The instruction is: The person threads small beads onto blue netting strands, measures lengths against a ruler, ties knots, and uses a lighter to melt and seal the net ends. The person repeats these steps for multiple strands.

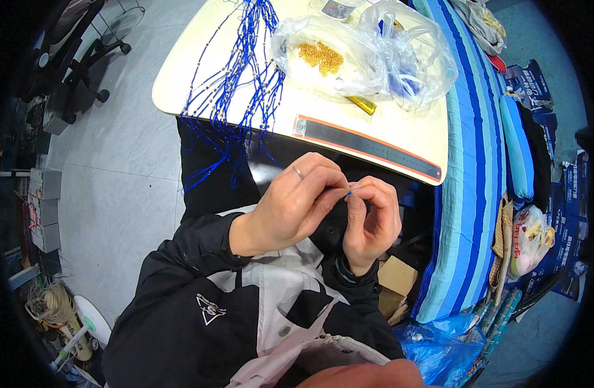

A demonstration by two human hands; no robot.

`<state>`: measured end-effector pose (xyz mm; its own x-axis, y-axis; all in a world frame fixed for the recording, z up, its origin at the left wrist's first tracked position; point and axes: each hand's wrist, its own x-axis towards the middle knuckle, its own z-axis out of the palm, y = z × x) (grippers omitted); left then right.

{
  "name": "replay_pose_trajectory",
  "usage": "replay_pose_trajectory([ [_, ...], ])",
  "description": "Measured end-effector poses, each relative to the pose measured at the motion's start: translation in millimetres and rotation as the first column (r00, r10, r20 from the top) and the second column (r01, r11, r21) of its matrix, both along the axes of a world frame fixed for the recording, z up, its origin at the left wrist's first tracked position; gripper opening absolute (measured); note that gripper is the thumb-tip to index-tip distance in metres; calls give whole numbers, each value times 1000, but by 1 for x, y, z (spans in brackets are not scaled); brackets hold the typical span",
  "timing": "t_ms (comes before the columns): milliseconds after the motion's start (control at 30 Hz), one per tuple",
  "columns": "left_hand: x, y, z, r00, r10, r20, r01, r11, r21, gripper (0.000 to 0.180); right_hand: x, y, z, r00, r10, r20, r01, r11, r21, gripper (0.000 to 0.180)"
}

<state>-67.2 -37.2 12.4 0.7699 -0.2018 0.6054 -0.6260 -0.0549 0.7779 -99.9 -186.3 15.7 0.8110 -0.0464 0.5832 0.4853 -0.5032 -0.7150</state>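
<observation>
Both my hands meet in front of my chest, just off the near edge of the table [174,84]. My left hand [297,202] pinches with thumb and forefinger, and a ring sits on one of its fingers. Opposite it, my right hand [374,216] pinches too, its fingertips touching the left ones. Between them shows a tiny bit of blue cord [350,193]; the rest of it is hidden. A bundle of blue cords [245,71] strung with small beads lies on the table and hangs over its edge. Gold beads [321,58] lie heaped on a clear plastic bag [355,71].
A dark ruler [368,147] with an orange border lies along the table's near edge. Beyond it are a yellow tool [363,105] and another clear bag [420,64] with blue contents. A blue striped bed cover [462,213] runs along the right; an office chair [77,71] stands far left.
</observation>
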Motion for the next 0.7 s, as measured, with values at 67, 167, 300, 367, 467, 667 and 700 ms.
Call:
replay_pose_trajectory([
  [67, 1, 1, 0, 1000, 9, 22, -9, 1000, 6, 16, 0, 0, 0, 1000, 0, -1, 0, 1000, 9, 10],
  [167, -1, 3, 2, 999, -3, -41, 2, 1000, -20, 16, 0, 1, 0, 1000, 5, 0, -5, 1000, 27, 11],
  [300, -3, 3, 3, 999, 17, -40, -18, 1000, -8, 16, -1, 0, -1, 1000, 13, -9, -13, 999, 38, 11],
  [367, -4, 3, 3, 999, 12, -51, -13, 1000, -18, 17, -2, 0, -2, 1000, 12, -23, -11, 999, 39, 11],
  [467, -5, 2, 2, 998, 13, -65, -16, 999, -34, 16, -3, 0, -2, 999, 17, -47, -15, 999, 51, 10],
  [667, -6, 1, 0, 993, 10, -116, -18, 998, -66, 16, -3, 0, -2, 998, 28, -52, -26, 998, 55, 10],
  [700, -6, 1, 0, 993, 15, -115, -23, 998, -65, 16, -3, 0, -2, 998, 25, -51, -23, 998, 56, 10],
])
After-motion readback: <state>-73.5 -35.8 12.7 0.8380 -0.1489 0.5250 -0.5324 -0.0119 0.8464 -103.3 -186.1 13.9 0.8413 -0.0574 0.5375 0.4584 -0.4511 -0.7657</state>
